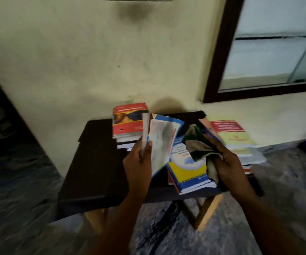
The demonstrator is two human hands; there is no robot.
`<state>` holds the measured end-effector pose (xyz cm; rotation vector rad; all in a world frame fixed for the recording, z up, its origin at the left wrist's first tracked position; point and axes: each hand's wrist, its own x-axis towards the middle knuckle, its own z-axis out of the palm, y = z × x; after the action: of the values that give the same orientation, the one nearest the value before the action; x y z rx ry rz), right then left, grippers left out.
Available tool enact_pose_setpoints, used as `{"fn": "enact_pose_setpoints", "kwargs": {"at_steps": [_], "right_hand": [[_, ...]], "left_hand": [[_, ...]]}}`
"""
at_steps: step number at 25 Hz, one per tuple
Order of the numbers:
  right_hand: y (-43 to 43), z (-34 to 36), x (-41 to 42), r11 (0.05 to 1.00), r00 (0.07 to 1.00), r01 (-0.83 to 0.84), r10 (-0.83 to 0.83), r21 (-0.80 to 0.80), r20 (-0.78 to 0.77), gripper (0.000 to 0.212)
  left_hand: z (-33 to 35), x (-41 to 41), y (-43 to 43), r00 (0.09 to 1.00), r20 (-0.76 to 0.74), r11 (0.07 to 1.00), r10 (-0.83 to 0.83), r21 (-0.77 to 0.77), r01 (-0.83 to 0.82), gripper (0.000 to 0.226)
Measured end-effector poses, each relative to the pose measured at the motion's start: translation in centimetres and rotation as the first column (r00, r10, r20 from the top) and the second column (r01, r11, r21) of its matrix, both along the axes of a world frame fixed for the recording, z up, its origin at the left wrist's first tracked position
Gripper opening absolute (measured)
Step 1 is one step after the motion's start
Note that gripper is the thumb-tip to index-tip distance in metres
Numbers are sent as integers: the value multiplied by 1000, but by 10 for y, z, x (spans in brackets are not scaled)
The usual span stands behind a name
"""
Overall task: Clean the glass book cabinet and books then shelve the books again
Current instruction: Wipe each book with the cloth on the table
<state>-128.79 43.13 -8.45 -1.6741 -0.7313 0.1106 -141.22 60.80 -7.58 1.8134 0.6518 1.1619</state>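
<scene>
Left hand (139, 162) is gripping an open blue-edged book (164, 142) above the dark table (97, 162) | right hand (227, 162) is clutching a green-and-grey cloth (198, 146), fingers closed around it | book stacks (130, 122) are lying on the table | glass cabinet (270, 52) is hanging upper right.

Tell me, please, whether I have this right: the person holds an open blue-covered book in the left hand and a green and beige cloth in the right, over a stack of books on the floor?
Nearly. The head view shows the stack of books on a dark table, not the floor. The left hand does hold the open blue-covered book, and the right hand the green and beige cloth.
</scene>
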Motion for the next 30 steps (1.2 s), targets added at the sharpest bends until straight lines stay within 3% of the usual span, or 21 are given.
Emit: {"fn": "enact_pose_setpoints", "kwargs": {"at_steps": [3, 5, 6, 8, 11, 13, 14, 15, 16, 17, 18, 19, 20, 22, 25, 30], "right_hand": [[-43, -1, 21, 997, 999, 49, -49, 54, -7, 43], [-63, -2, 26, 998, 997, 45, -43, 39, -62, 45], [-71, -5, 28, 998, 994, 60, -57, 29, -95, 46], [-84, -15, 31, 992, 984, 126, -124, 9, -131, 45], [-90, -30, 35, 978, 969, 195, -204, -70, -143, 44], [-90, -38, 42, 973, 961, 208, -222, -97, -163, 43], [-89, -41, 44, 973, 960, 200, -218, -117, -174, 43], [-85, -43, 46, 976, 961, 181, -202, -120, -190, 42], [-78, -45, 47, 982, 965, 156, -174, -104, -196, 41], [-69, -45, 46, 987, 967, 143, -155, -72, -204, 40], [-59, -43, 45, 990, 968, 130, -138, -50, -209, 39], [-48, -42, 44, 993, 971, 112, -118, -41, -207, 39], [-36, -39, 42, 996, 978, 76, -85, -56, -190, 41], [-9, -33, 41, 996, 988, 14, -28, -91, -151, 47], [37, -31, 42, 992, 992, -35, 21, -122, -121, 41], [94, -20, 38, 987, 993, -63, 47, -148, -104, 44]], "left_hand": [[-28, 59, -20, 997, -7, 886, -75, 459, 70, 40], [-69, 92, -25, 983, -180, 705, -38, 693, 154, 48], [-92, 104, -28, 953, -302, 603, 20, 764, 229, 69], [-141, 121, -38, 854, -515, 408, 79, 798, 443, 99], [-176, 133, -51, 769, -636, 363, 54, 730, 579, 102], [-182, 138, -53, 800, -600, 378, -6, 740, 557, 72], [-180, 137, -51, 825, -560, 428, -71, 730, 532, 53], [-169, 132, -50, 858, -488, 581, -164, 655, 483, 45], [-152, 126, -46, 859, -404, 800, -314, 374, 469, 42], [-131, 119, -36, 882, -223, 910, -414, -73, 409, 35], [-113, 112, -22, 916, -15, 809, -401, -475, 346, 31], [-99, 103, -4, 947, 128, 638, -296, -711, 295, 30], [-88, 93, 18, 964, 190, 496, -183, -829, 258, 30], [-75, 78, 73, 978, 207, 357, 3, -914, 192, 34], [-65, 84, 151, 991, 115, 297, 65, -951, 91, 46], [-78, 108, 199, 998, -1, 460, 67, -887, -32, 36]]}}
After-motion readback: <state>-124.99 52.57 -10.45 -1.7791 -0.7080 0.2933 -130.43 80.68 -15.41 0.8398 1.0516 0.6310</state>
